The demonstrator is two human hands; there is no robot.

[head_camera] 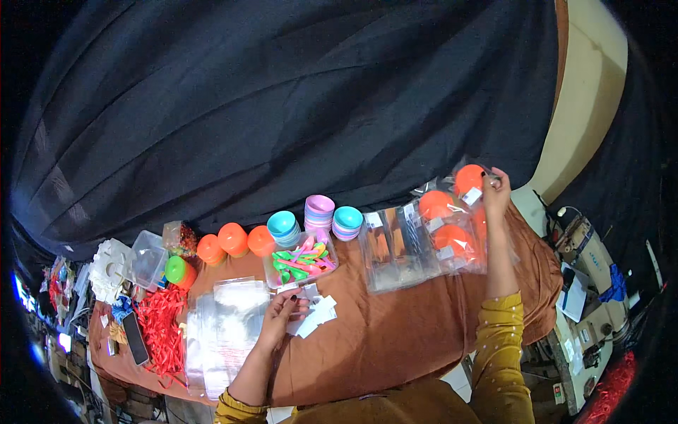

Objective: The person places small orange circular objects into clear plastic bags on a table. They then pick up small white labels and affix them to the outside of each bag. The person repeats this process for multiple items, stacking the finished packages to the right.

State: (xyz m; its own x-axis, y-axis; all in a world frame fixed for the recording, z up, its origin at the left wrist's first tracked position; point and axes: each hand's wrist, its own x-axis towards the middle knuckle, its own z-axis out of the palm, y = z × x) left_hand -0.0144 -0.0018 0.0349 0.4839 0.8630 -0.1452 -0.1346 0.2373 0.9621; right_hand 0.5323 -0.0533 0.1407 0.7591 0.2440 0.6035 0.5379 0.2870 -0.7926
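Observation:
My left hand [282,317] is over the left-middle of the cloth-covered table, its fingers at a pile of white paper cards [321,316]; whether it grips one cannot be told. At the far right, my right hand [496,188] has its fingers on the edge of a clear plastic bag with an orange round item [469,179] and a white card in it. More bagged orange items [453,241] lie beside and below it. Flat clear bags with white cards [398,249] lie left of these. A stack of clear plastic bags [233,323] lies left of my left hand.
A clear tub [324,271] of colourful plastic spoons and stacked teal and purple bowls [319,209] stand at the back. Orange-topped containers [233,238], red shredded paper [161,334], a phone [135,338] and an empty clear box [146,258] are on the left. Black fabric hangs behind.

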